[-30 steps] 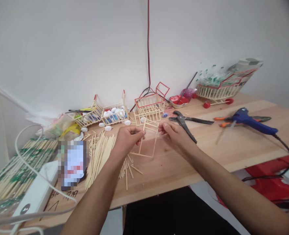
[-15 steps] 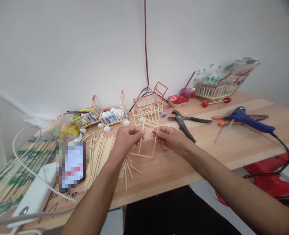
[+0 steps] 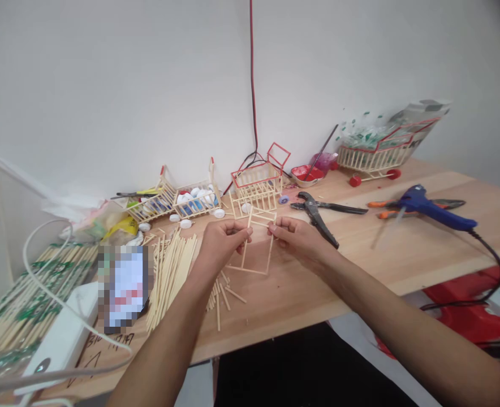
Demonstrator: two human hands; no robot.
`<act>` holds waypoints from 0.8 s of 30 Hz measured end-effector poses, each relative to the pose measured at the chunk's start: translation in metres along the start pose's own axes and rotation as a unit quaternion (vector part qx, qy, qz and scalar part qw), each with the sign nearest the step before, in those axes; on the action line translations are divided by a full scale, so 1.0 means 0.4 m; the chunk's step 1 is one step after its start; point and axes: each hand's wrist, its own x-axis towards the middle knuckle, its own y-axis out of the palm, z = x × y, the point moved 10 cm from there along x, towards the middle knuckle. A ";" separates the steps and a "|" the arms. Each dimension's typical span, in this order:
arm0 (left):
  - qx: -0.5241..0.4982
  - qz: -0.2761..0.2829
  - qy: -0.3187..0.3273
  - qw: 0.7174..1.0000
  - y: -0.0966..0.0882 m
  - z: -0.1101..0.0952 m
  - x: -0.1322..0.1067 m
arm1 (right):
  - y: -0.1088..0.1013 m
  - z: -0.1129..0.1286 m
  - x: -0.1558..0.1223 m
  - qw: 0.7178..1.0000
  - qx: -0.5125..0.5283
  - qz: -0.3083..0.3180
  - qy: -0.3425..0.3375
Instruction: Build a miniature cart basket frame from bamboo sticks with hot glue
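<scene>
A small square frame of thin wooden sticks [image 3: 256, 243] stands tilted on the wooden table [image 3: 360, 265]. My left hand [image 3: 222, 246] pinches the frame's left upright near its top. My right hand [image 3: 298, 240] pinches its right upright, fingers curled. A loose pile of plain sticks [image 3: 173, 268] lies just left of my left hand, with a few short offcuts [image 3: 227, 291] under the wrist.
Black pliers [image 3: 318, 217] lie right of my right hand. A blue glue gun [image 3: 432, 209] with its cord rests further right. Stick-built carts [image 3: 258, 183] [image 3: 377, 155] and a red paint dish [image 3: 305, 172] line the wall. A phone [image 3: 125, 285] and white box [image 3: 61, 333] sit left.
My right hand has slid left and closed on the frame's right upright. My left hand keeps its pinch and has barely moved.
</scene>
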 end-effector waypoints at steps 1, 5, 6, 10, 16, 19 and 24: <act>-0.001 0.001 -0.003 1.000 0.001 0.002 0.000 | 0.000 0.002 -0.001 1.000 -0.004 -0.001 -0.001; -0.005 0.018 -0.015 1.000 0.007 0.009 0.000 | 0.002 0.011 -0.007 0.999 -0.035 -0.005 0.003; -0.008 0.022 -0.018 1.000 0.009 0.010 0.000 | 0.003 0.014 -0.009 0.999 -0.045 -0.005 0.004; -0.017 0.030 -0.022 0.999 0.014 0.013 -0.002 | 0.004 0.025 -0.015 0.997 -0.074 -0.011 0.004; 0.004 0.023 -0.018 1.000 0.014 0.017 0.000 | -0.002 0.033 -0.013 0.992 -0.123 -0.027 0.000; 0.027 0.020 -0.011 0.999 0.013 0.015 0.000 | -0.004 0.034 -0.013 0.991 -0.130 -0.030 -0.002; 0.066 0.003 -0.002 0.998 0.006 0.011 -0.002 | -0.004 0.031 -0.014 0.991 -0.131 -0.029 0.006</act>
